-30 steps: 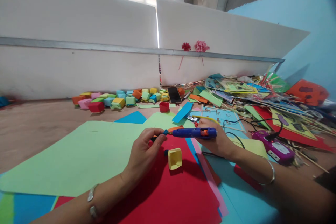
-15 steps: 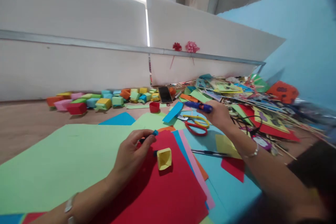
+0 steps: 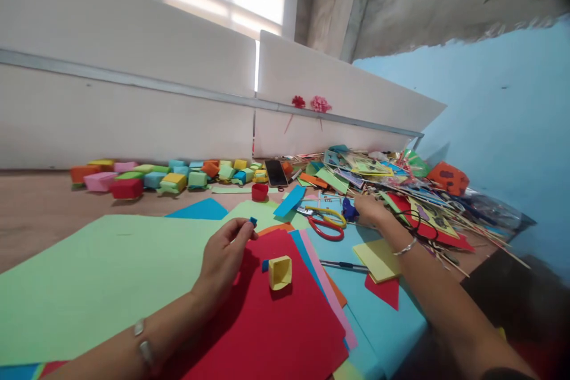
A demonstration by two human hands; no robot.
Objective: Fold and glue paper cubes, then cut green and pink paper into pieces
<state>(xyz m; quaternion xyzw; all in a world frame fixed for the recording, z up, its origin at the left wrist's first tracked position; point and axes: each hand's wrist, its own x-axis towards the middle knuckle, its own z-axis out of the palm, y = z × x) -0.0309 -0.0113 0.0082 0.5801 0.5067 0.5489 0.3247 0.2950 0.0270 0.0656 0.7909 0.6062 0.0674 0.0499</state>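
My left hand [image 3: 227, 249] pinches a small piece of blue paper [image 3: 253, 221] between thumb and fingertips, above a stack topped by red paper [image 3: 271, 332]. Just right of it, a small open yellow paper box [image 3: 280, 273] lies on the red sheet with a blue tab at its left side. Further right, my right hand [image 3: 369, 211] is closed around a blue glue gun [image 3: 350, 209], which points away and is partly hidden by the hand. Scissors [image 3: 326, 222] with red and yellow handles lie close to the glue gun, beside a blue paper strip [image 3: 289, 200].
Several folded paper boxes [image 3: 127, 188] line the back left, near a phone [image 3: 276, 173]. A red paper cup shape [image 3: 259, 192] sits before it. Sticks and paper scraps [image 3: 356, 165] pile up at the back right. A pen [image 3: 342, 265] and yellow papers [image 3: 378, 260] lie right.
My right hand has moved the glue gun down and away toward the pile, turning it from pointing left. My left hand still pinches the blue piece. The camera view has tilted up.
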